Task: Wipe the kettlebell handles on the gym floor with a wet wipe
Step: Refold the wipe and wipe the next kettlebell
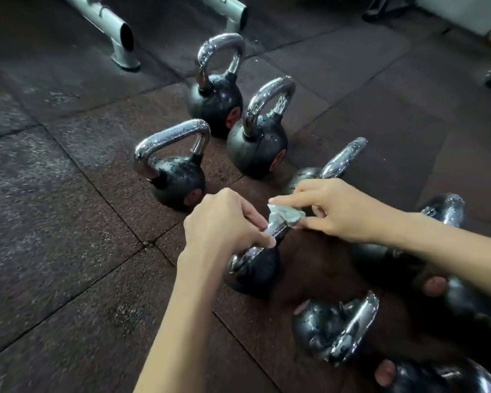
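Kettlebells crowd the right half of the dark rubber floor tiles (68, 222), seen from my headset. My left hand (224, 219) grips the chrome handle (275, 229) of the nearest kettlebell (255, 268), which stands between my two arms. The fingers are curled round the bar and the thumb lies along it.

My right hand (340, 211) pinches the crumpled wet wipe (287, 215) between thumb and forefinger. The wipe is pressed onto that same handle, just beside my left knuckles. The other right fingers are tucked under, and I cannot tell how they lie.

Beyond my hands three bells stand upright: the left kettlebell (179, 180), the middle kettlebell (258, 148) and the far kettlebell (216, 106). The last two are close enough that I cannot tell whether they touch, and all three handles are beaded with droplets. A tilted handle (343, 157) juts out just behind my right hand, its bell mostly hidden.

A shiny bell (445, 208) sits past my right forearm. A toppled kettlebell (332, 333) lies on its side near the lower right, and another bell (442, 378) is cut off by the bottom edge of view.

Room to move lies on my left, where bare tiles and their diagonal seams run to the edge of view. Two white tubular frame feet (116, 32) close off the top left.
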A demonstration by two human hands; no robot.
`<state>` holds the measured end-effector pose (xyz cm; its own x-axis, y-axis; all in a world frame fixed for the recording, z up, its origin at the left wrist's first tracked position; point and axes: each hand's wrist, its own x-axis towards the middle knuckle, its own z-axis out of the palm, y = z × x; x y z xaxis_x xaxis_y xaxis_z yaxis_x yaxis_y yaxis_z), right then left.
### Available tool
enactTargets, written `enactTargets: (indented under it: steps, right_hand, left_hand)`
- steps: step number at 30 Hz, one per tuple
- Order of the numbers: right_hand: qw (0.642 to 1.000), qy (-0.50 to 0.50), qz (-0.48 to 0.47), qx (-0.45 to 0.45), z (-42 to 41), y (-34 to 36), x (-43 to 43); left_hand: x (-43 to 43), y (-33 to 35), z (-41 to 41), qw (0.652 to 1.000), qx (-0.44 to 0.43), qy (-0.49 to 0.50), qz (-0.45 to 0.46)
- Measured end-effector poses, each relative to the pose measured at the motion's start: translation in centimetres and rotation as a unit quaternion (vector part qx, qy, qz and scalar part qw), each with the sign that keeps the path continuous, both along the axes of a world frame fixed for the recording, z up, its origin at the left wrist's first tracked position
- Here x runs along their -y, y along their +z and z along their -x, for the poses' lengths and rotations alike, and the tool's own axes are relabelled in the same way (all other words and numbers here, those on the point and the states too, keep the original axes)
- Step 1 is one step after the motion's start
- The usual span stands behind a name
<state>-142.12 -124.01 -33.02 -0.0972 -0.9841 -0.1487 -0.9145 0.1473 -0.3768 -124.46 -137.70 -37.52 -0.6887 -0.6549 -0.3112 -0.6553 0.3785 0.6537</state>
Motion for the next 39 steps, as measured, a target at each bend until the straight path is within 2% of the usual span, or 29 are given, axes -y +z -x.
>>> enactTargets:
  steps: [4, 9, 12, 17, 20, 24, 28, 34, 39]
  right_hand:
    - [1.000, 0.019, 0.015, -0.012, 0.4, -0.5, 0.8]
    - [0.998, -0.024, 0.058, 0.014, 0.5, -1.2, 0.5]
    - [0.992, -0.065, 0.083, 0.064, 0.5, -1.4, 0.2]
    - [0.993, 0.033, 0.112, 0.019, -1.4, -2.2, -1.1]
    - [0.992, 0.021, 0.122, 0.030, -0.4, -2.3, -0.8]
    - [0.988, -0.043, 0.147, 0.016, 1.3, -2.4, 0.4]
    - [0.988, 0.013, 0.143, 0.051, -0.3, -3.5, -0.2]
    - [0.983, -0.098, 0.153, 0.040, 2.2, -3.4, 0.1]
    - [0.979, -0.074, 0.178, 0.073, 1.8, -3.9, -1.2]
  left_hand:
    - [-0.6, 0.0, 0.1, 1.000, -0.004, 0.010, 0.019]
    - [-0.9, 0.5, 0.0, 1.000, -0.007, 0.018, 0.018]
    - [-1.5, 0.6, -0.4, 0.999, -0.020, 0.034, 0.010]
    - [-3.1, 0.9, -0.8, 0.996, -0.028, 0.080, 0.030]
    - [-4.0, 1.5, -0.8, 0.994, -0.018, 0.091, 0.062]
    - [-4.8, 2.6, -0.2, 0.989, 0.028, 0.062, 0.133]
    - [-5.3, 3.5, 0.7, 0.975, 0.072, 0.016, 0.211]
    - [-5.1, 4.2, 2.4, 0.973, 0.080, -0.032, 0.212]
    - [-5.2, 2.7, 3.4, 0.971, 0.092, -0.057, 0.215]
